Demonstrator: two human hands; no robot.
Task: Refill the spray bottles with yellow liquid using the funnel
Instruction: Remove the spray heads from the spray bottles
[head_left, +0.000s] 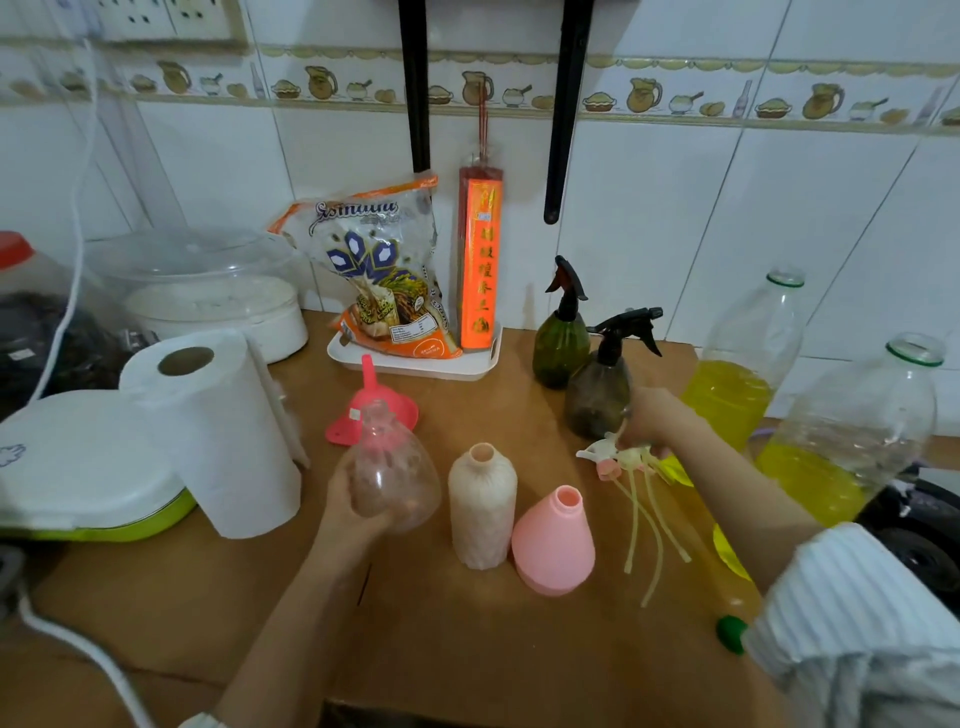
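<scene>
My left hand (347, 506) grips a clear pinkish spray bottle (392, 470) with no cap, held just above the wooden table (441, 639). Behind it lies a pink funnel (370, 402) on its side. A cream textured bottle (482, 504) and a pink cone-shaped bottle (553, 540) stand open in the middle. My right hand (657, 421) is closed on a spray head among several removed spray heads with long tubes (631, 467). Two large plastic bottles of yellow liquid (737, 374) (852, 436) stand uncapped at the right.
A green spray bottle (561, 338) and a brownish spray bottle (600, 395) with black triggers stand at the back. A paper towel roll (218, 431), white lidded containers (78, 467), and a tray (415, 366) with a rice bag sit left and back. A green cap (730, 633) lies near the right.
</scene>
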